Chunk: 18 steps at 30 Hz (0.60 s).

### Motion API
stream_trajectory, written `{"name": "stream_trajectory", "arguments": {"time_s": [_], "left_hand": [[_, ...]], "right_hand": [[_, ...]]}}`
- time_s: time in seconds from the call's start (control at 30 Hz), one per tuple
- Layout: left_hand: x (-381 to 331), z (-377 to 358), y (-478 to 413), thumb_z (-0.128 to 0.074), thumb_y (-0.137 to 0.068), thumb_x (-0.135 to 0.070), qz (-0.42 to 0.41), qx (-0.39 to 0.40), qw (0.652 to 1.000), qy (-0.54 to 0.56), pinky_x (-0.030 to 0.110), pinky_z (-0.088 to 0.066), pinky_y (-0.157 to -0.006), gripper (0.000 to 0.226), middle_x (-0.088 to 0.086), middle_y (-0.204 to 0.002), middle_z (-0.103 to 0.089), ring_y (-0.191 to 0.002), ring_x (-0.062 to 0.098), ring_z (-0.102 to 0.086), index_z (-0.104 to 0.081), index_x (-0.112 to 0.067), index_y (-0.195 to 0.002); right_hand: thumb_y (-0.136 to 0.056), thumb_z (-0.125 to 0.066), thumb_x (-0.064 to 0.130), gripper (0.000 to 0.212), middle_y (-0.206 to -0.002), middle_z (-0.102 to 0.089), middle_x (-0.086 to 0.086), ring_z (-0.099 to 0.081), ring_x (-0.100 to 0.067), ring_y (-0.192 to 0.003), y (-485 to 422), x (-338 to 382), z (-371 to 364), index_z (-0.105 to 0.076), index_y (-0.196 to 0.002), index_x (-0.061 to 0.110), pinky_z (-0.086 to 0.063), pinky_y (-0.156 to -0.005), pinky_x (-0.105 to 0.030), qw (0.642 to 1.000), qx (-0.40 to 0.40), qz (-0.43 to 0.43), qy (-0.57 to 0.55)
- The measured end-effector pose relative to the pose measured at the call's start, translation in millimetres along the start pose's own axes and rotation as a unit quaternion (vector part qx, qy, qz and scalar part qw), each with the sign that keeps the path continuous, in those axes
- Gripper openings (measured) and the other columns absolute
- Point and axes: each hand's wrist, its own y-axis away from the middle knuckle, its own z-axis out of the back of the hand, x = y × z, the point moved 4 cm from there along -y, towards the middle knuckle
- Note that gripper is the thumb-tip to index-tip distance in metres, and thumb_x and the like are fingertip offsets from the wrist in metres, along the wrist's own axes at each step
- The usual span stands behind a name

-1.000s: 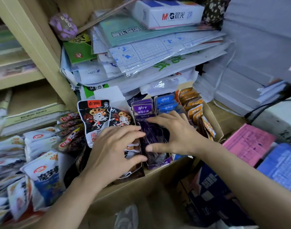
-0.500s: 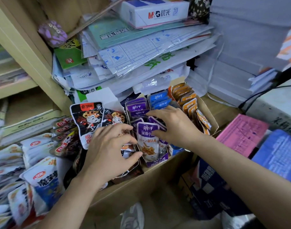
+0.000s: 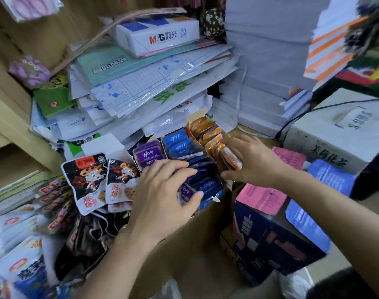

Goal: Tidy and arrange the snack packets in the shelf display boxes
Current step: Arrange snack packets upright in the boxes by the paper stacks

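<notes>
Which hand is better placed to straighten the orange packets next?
Probably the right. The right hand rests against the front orange packets, fingers touching them; the left hand lies over the blue packets, a row away.

Both arms reach forward — left hand (image 3: 162,190), right hand (image 3: 252,162) — fingers loosely spread.

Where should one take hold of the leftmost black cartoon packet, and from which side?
Probably pinch the flat top edge of the leftmost black cartoon packet from above: it stands nearly upright, top free, a similar packet crowding its right side.
</notes>
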Motion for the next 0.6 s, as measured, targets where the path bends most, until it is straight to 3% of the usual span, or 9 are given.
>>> {"name": "stream_trajectory", "arguments": {"time_s": [0.03,0.1,0.2,0.3,0.37,0.53,0.6], "left_hand": [[-7,-6,-7,-0.062,-0.083,-0.056,-0.009,0.007,1.000,-0.001,0.027,-0.031,-0.102,0.049,-0.012,-0.127,-0.063,-0.120,0.013,-0.052,-0.071,-0.028,-0.123],[-17,-18,-23,-0.060,-0.083,-0.058,-0.016,0.022,1.000,-0.008,0.033,-0.033,-0.107,0.056,-0.011,-0.135,-0.060,-0.127,0.014,-0.048,-0.066,-0.029,-0.130],[-22,-32,-52,-0.057,-0.087,-0.065,0.014,0.059,0.998,-0.029,0.037,-0.029,-0.115,0.071,-0.009,-0.150,-0.047,-0.139,0.014,-0.037,-0.049,-0.030,-0.148],[-16,-48,-77,-0.052,-0.089,-0.069,0.049,0.114,0.991,-0.042,0.040,-0.025,-0.119,0.083,-0.009,-0.161,-0.031,-0.146,0.016,-0.026,-0.029,-0.029,-0.158],[-16,-58,-85,-0.048,-0.090,-0.072,0.058,0.151,0.986,-0.049,0.043,-0.026,-0.118,0.085,-0.008,-0.161,-0.029,-0.145,0.020,-0.027,-0.026,-0.028,-0.159],[-16,-69,-95,-0.056,-0.088,-0.069,0.076,0.165,0.982,-0.053,0.044,-0.031,-0.112,0.087,-0.002,-0.147,-0.042,-0.135,0.023,-0.041,-0.027,-0.027,-0.158],[-9,-70,-102,-0.062,-0.085,-0.068,0.102,0.166,0.981,-0.019,0.045,-0.033,-0.110,0.083,-0.002,-0.140,-0.050,-0.131,0.025,-0.045,-0.037,-0.029,-0.155]], "right_hand": [[-0.069,-0.071,0.063,0.085,-0.143,-0.052,-0.002,-0.054,-0.021,-0.120,1,-6,-2,-0.045,-0.144,0.034,-0.046,-0.098,-0.037,0.999,0.043,-0.009,-0.020],[-0.080,-0.075,0.044,0.068,-0.140,-0.058,-0.002,-0.061,-0.014,-0.111,1,-11,-6,-0.050,-0.142,0.034,-0.049,-0.093,-0.031,0.993,0.079,-0.011,-0.082],[-0.084,-0.066,0.028,0.045,-0.110,-0.071,0.002,-0.067,-0.019,-0.097,-3,-24,3,-0.058,-0.128,0.035,-0.056,-0.085,-0.041,0.995,0.010,-0.028,-0.095],[-0.086,-0.063,0.026,0.028,-0.082,-0.064,-0.004,-0.060,-0.030,-0.080,-2,-44,17,-0.063,-0.111,0.014,-0.048,-0.069,-0.039,0.993,-0.071,-0.081,-0.053],[-0.086,-0.064,0.024,0.026,-0.072,-0.057,-0.002,-0.054,-0.030,-0.074,-1,-49,22,-0.063,-0.106,0.009,-0.042,-0.064,-0.037,0.990,-0.086,-0.102,-0.055],[-0.089,-0.064,0.026,0.038,-0.088,-0.064,0.005,-0.063,-0.021,-0.084,2,-46,17,-0.061,-0.126,0.021,-0.055,-0.078,-0.038,0.992,-0.053,-0.071,-0.091],[-0.088,-0.068,0.033,0.046,-0.100,-0.066,0.008,-0.065,-0.014,-0.090,3,-42,16,-0.056,-0.132,0.030,-0.056,-0.082,-0.035,0.990,-0.028,-0.054,-0.127]]}}
